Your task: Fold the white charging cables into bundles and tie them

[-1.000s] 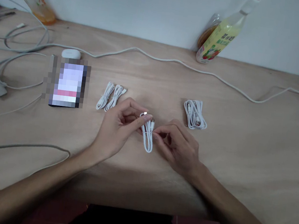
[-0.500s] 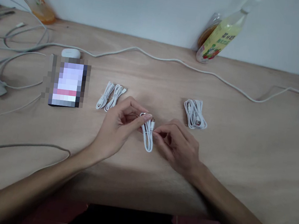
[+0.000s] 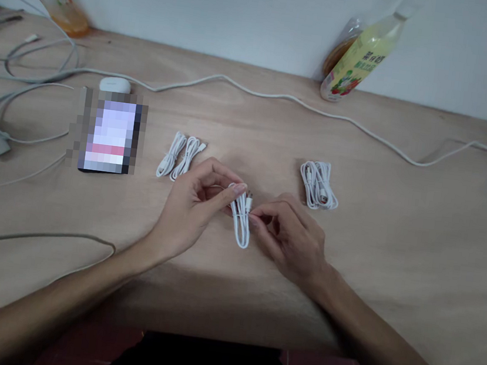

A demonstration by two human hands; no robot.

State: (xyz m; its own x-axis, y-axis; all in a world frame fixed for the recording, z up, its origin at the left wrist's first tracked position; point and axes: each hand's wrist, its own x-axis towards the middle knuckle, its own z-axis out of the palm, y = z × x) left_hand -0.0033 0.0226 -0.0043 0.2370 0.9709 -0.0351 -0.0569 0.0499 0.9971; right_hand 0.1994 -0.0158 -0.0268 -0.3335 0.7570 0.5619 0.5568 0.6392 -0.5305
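Note:
A coiled white charging cable [image 3: 241, 227] is pinched at its upper end between the thumb and fingers of my left hand [image 3: 199, 203]. Its loop hangs down, and a white plug points up on its right side. A thin tie crosses the coil's middle. My right hand [image 3: 292, 236] is closed in a pinch at the right end of that tie, against the cable's side; the tie's tip is hidden by the fingers. Two more coiled white cables [image 3: 182, 157] lie beyond my left hand. Further bundled white cables [image 3: 319, 184] lie beyond my right hand.
A phone [image 3: 109, 136] and a white earbud case [image 3: 114, 85] lie at the left, among loose cords. One long white cord [image 3: 254, 94] runs across the back. A yellow-labelled bottle [image 3: 360, 58] and an orange-bottomed bottle [image 3: 70, 22] stand by the wall.
Both hands keep their hold on the cable and its tie, almost unmoved. The cable's upper end has shifted very slightly under my left thumb.

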